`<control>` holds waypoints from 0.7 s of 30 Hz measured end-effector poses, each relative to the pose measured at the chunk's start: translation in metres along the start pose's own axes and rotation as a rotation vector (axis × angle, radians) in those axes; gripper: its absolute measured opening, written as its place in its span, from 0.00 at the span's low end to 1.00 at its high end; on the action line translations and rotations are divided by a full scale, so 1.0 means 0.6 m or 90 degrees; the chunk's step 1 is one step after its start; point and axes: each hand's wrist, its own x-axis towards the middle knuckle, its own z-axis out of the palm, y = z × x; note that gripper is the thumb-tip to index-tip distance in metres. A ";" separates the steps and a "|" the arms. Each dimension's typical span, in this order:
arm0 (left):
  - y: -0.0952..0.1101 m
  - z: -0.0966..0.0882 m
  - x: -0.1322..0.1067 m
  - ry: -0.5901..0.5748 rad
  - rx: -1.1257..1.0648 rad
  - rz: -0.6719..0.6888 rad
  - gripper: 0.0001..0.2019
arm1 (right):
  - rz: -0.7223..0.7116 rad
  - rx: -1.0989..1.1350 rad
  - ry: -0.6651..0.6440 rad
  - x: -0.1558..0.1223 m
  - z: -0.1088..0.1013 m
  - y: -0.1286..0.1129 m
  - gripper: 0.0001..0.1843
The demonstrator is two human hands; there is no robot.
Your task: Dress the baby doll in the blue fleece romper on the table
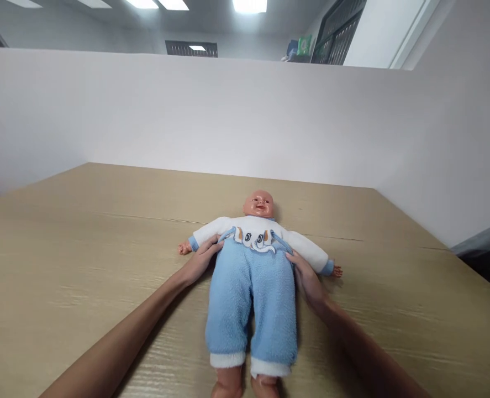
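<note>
A baby doll [259, 205] lies on its back on the table, head toward the wall and arms spread out. It wears a white long-sleeved top with blue cuffs and fuzzy light-blue overalls [251, 287] with straps and an animal face on the chest. My left hand [203, 258] grips the doll's side at the waist, just below the left strap. On the opposite side, my right hand [310, 279] holds the waist, its upper digit lying on the blue cloth. The remaining fingers of both hands are partly hidden against the doll's sides.
The wood-grain table [104, 276] reaches back to a white wall [228, 116]. Above the wall's edge, a room with ceiling lights shows, with a green package [304, 45] at the right. A dark object [487, 260] stands beyond the table's right edge.
</note>
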 end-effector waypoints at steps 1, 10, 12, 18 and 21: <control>-0.004 0.003 0.002 0.006 -0.053 -0.014 0.20 | 0.027 0.051 0.005 0.000 0.006 0.000 0.22; 0.010 -0.008 0.005 -0.015 0.002 -0.001 0.17 | 0.071 0.019 -0.123 0.013 -0.029 -0.025 0.16; 0.015 -0.021 0.006 -0.029 0.055 0.022 0.16 | 0.091 -0.101 -0.205 0.013 -0.056 -0.042 0.15; 0.009 -0.039 -0.001 -0.064 0.155 0.034 0.16 | 0.043 -0.267 -0.225 0.003 -0.062 -0.060 0.11; 0.004 -0.026 -0.008 0.001 0.082 -0.011 0.20 | 0.068 -0.099 -0.183 -0.002 -0.028 -0.040 0.17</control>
